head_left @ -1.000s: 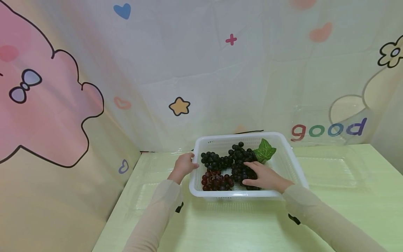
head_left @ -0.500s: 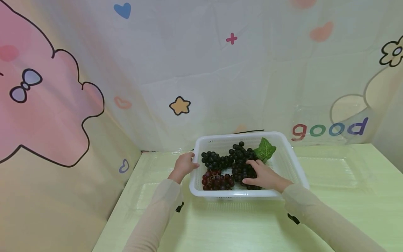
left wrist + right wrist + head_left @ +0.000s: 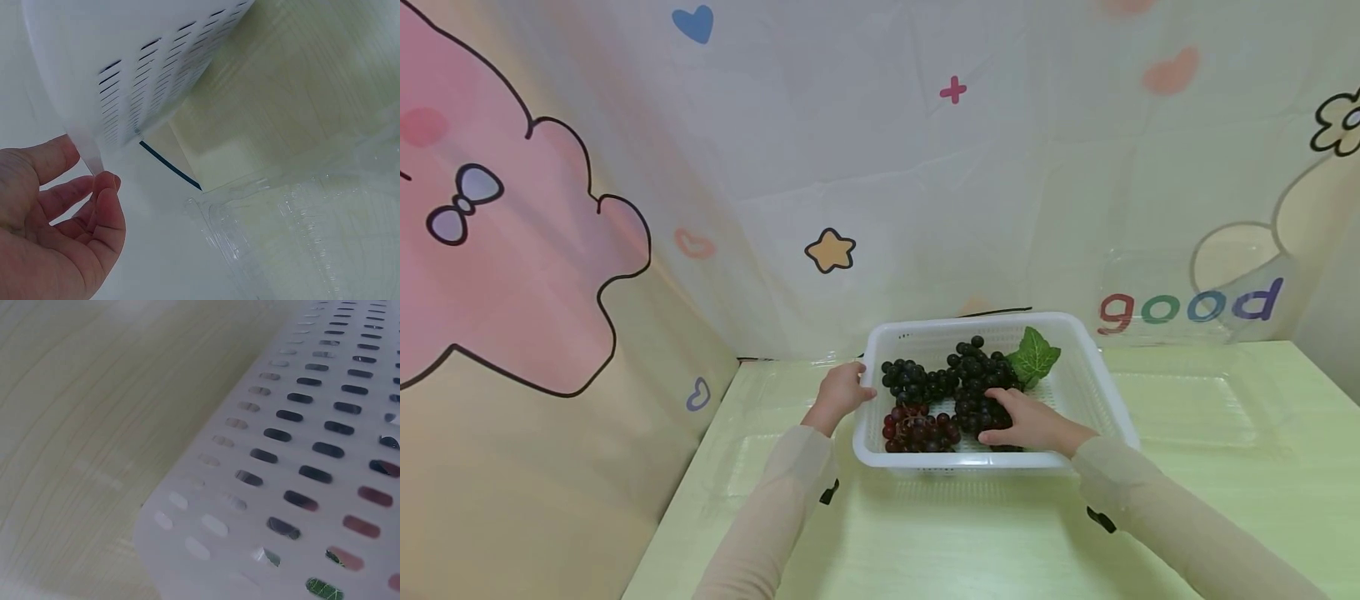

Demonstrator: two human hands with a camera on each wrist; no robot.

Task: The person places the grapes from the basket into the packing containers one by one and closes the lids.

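A white slotted plastic basket (image 3: 1120, 400) stands on the table with bunches of imitation-looking grapes inside. My left hand (image 3: 838, 396) pinches its left rim between thumb and fingers; the left wrist view gives this grip up close, with the fingers of the hand (image 3: 65, 231) on the edge. Reaching over the front rim, my right hand (image 3: 1037, 423) holds a bunch of dark grapes (image 3: 970, 408) with curled fingers, partly covering it. To the left lie another dark bunch (image 3: 910, 379) and a red bunch (image 3: 919, 432). A green leaf (image 3: 1034, 358) sits behind my right hand.
Clear plastic sheeting (image 3: 1202, 400) covers parts of the pale green table (image 3: 955, 542). A printed curtain (image 3: 895, 167) hangs right behind the basket. In the right wrist view, the slotted basket wall (image 3: 206, 487) hides most of what is inside.
The right hand's fingers shift slightly on the dark grapes. The left hand stays on the basket rim, and the basket keeps its place.
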